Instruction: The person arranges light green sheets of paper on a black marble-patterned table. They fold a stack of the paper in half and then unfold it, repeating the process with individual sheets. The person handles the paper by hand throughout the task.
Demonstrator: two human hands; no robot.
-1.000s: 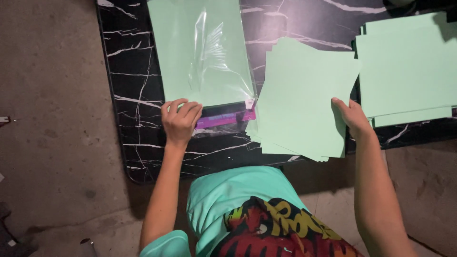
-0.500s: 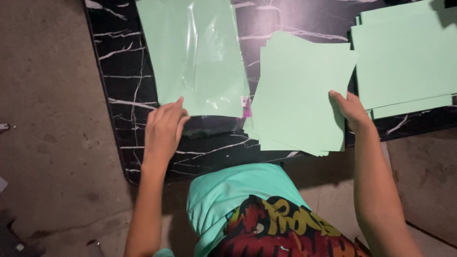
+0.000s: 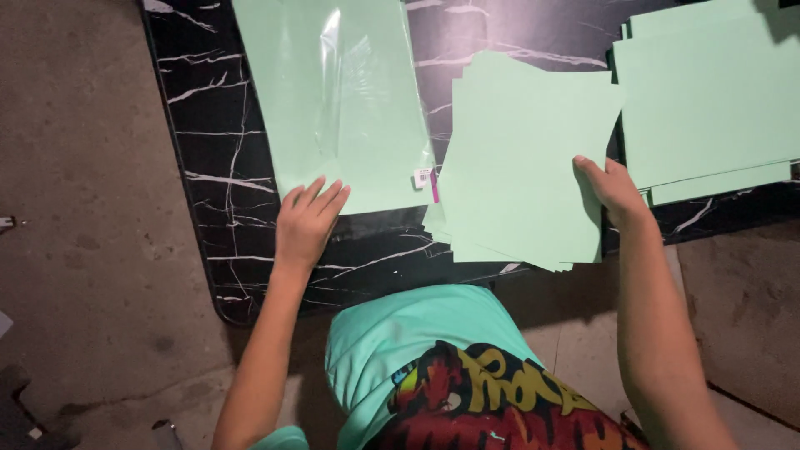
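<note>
Both hands are laid on a black marble-patterned table [image 3: 217, 167]. Largest after it, a clear glossy sleeve of pale green sheets [image 3: 333, 100] is stretched away from the body, its long axis running forward; its near edge is touched by the flat, open left hand [image 3: 307, 223]. A fanned stack of matte green paper [image 3: 525, 158] is gripped at its right edge by the right hand [image 3: 615, 188]. Another green stack [image 3: 708, 92] is seen beyond, just beside.

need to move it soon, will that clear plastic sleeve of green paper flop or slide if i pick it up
The clear plastic sleeve looks glossy, so it probably slides easily on the marble tabletop. It lies flat and thin, so it likely bends if lifted by one edge. Left hand rests at its near edge.
</note>
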